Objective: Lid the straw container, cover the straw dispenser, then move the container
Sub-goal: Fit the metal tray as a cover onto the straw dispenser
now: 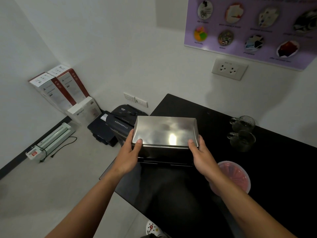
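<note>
A shiny steel cover (165,131) sits on top of the dark straw dispenser (164,156) near the left end of the black counter (283,169). My left hand (130,152) grips the cover's left front corner, thumb on top. My right hand (199,152) holds its right front corner the same way. To the right, partly behind my right forearm, stands the round straw container (235,176) with red straws inside and a translucent lid on it.
Two glass mugs (242,133) stand at the counter's back right. On the floor to the left are a black shredder (123,122), a printer, white boxes (60,88) and a laminator (51,141) with its cord. A wall socket (229,69) and a purple poster are above.
</note>
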Tool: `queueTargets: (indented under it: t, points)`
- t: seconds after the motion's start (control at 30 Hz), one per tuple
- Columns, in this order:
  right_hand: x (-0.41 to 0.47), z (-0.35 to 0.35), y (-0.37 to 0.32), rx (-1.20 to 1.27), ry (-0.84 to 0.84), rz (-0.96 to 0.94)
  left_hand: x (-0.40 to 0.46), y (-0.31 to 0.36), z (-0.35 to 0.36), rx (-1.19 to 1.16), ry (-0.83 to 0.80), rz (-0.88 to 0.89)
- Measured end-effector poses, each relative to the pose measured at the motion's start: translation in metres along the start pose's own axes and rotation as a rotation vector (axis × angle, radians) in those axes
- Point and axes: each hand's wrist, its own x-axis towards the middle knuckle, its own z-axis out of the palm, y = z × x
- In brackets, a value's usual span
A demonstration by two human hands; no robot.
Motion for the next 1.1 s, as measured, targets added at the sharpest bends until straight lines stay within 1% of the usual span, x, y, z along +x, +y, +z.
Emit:
queueTargets:
  t: [0.2,0.37,0.43,0.6,0.97,1.1]
  points:
    - [-0.006,-0.001,-0.002,0.045,0.007,0.011,0.003,-0.004,-0.009,-0.022,-0.051,0.009]
    - [-0.016,-0.006,-0.005,0.144,-0.004,0.036,0.002,-0.003,-0.003,-0.139,0.026,-0.129]
    - [-0.017,-0.005,-0.005,0.170,-0.006,0.051,0.002,-0.001,0.000,-0.179,0.031,-0.149]
    - [-0.013,0.002,-0.005,0.181,-0.020,0.027,0.007,-0.001,0.000,-0.155,0.026,-0.140]
    - [0.004,0.013,-0.005,0.207,0.044,0.003,0.036,0.011,-0.007,-0.132,0.017,-0.129]
    - [0.015,0.016,-0.008,0.218,0.087,-0.009,0.056,0.020,-0.011,-0.153,-0.027,-0.093]
